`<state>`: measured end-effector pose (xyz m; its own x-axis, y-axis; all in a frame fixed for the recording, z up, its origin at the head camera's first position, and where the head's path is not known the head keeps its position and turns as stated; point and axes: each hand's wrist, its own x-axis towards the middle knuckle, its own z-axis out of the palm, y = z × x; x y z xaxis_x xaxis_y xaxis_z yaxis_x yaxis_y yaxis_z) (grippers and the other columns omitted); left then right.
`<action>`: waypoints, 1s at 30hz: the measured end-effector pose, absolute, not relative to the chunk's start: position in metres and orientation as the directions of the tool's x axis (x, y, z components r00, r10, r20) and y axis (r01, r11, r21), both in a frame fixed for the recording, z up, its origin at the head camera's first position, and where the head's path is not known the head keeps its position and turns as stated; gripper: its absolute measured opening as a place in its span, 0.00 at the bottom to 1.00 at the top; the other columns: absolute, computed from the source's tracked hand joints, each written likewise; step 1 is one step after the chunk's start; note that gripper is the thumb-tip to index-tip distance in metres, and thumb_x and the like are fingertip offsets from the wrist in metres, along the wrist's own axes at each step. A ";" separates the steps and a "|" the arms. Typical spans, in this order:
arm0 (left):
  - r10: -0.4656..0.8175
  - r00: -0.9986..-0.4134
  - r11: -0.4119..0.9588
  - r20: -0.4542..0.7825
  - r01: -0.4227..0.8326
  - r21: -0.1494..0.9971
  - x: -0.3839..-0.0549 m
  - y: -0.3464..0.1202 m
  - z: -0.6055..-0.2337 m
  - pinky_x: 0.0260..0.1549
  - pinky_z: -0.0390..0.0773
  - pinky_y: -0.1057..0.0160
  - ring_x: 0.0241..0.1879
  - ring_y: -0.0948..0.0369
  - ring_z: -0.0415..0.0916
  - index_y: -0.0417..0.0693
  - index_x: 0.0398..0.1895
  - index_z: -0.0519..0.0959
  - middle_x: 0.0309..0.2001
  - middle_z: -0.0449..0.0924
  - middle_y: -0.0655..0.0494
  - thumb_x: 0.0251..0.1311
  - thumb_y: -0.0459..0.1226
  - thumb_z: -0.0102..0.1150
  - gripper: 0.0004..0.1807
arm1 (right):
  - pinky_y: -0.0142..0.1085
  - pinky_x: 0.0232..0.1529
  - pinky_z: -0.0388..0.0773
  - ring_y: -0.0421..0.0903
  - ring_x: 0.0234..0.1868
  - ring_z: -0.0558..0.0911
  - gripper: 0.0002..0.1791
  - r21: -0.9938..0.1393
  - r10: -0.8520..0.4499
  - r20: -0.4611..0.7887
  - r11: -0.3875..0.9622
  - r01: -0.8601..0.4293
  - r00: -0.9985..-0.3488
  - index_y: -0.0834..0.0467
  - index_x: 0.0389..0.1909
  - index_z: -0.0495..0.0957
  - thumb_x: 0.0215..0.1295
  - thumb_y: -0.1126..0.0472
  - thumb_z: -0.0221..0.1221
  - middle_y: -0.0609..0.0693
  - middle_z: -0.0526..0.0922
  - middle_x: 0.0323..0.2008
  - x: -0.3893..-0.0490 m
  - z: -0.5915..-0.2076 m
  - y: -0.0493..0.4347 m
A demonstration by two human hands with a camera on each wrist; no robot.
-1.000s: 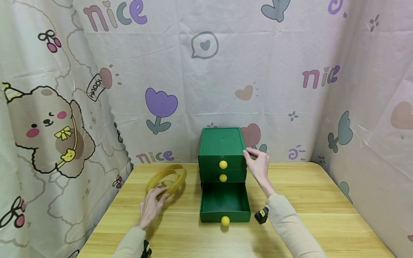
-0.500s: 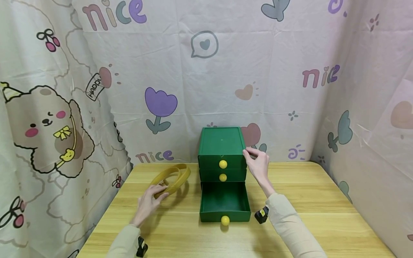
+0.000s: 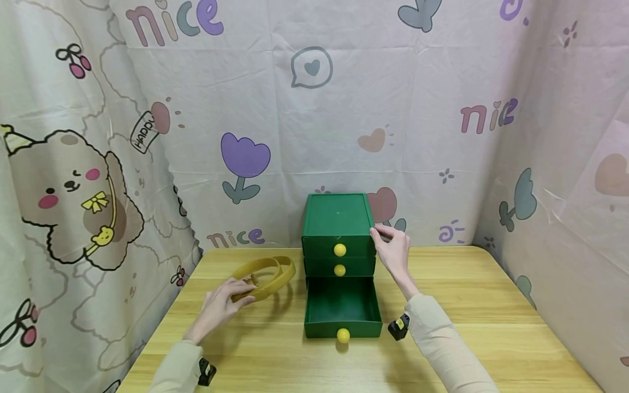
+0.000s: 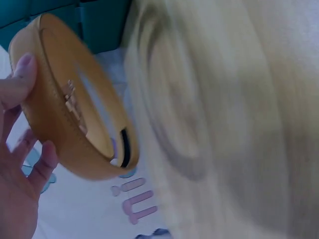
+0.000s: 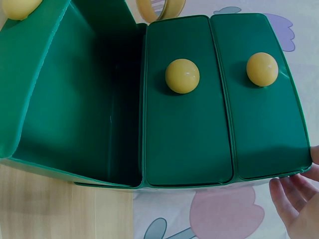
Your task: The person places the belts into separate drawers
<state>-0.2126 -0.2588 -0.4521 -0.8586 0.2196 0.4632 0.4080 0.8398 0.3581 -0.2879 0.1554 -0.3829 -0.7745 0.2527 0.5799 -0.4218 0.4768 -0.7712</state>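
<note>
My left hand (image 3: 219, 307) pinches a coiled yellow-brown belt (image 3: 282, 279) by its near left side, raised over the table. In the left wrist view the belt (image 4: 75, 144) shows a metal buckle inside the coil, thumb on one side and fingers on the other. A green drawer box (image 3: 339, 214) with yellow round knobs stands in the middle. Its bottom drawer (image 3: 321, 329) is pulled out; the two upper ones are closed. My right hand (image 3: 393, 252) grips the box's upper right front corner, and in the right wrist view its fingertips (image 5: 283, 199) meet the edge there.
The wooden table (image 3: 457, 316) carries the box near its back edge. A patterned cloth (image 3: 314, 131) hangs behind the table and along both sides. A small black wrist camera (image 3: 398, 327) sits at the right cuff.
My left hand has lifted the belt and carried it to the right, towards the box. The right hand and the drawers have stayed where they were.
</note>
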 end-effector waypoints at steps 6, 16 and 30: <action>0.302 -0.860 0.827 0.411 0.451 0.335 -0.205 -0.258 -0.434 0.28 0.64 0.70 0.34 0.72 0.75 0.59 0.48 0.88 0.43 0.87 0.66 0.55 0.47 0.72 0.16 | 0.18 0.39 0.77 0.55 0.44 0.89 0.11 -0.772 0.256 0.579 0.476 -0.421 -0.774 0.62 0.45 0.89 0.64 0.62 0.67 0.59 0.90 0.45 -0.288 -0.383 0.156; 0.406 -0.839 0.785 0.363 0.523 0.332 -0.195 -0.251 -0.412 0.24 0.61 0.73 0.34 0.76 0.73 0.62 0.47 0.88 0.43 0.87 0.66 0.58 0.49 0.69 0.14 | 0.12 0.37 0.72 0.56 0.44 0.89 0.12 -0.779 0.255 0.574 0.464 -0.422 -0.778 0.62 0.45 0.88 0.64 0.62 0.67 0.60 0.90 0.45 -0.288 -0.382 0.156; 0.548 -0.758 0.719 0.354 0.643 0.265 -0.181 -0.223 -0.382 0.23 0.62 0.75 0.29 0.75 0.68 0.61 0.46 0.89 0.37 0.84 0.69 0.58 0.48 0.69 0.13 | 0.12 0.37 0.72 0.56 0.45 0.89 0.12 -0.785 0.257 0.566 0.456 -0.418 -0.783 0.62 0.46 0.88 0.64 0.62 0.67 0.59 0.89 0.47 -0.288 -0.383 0.156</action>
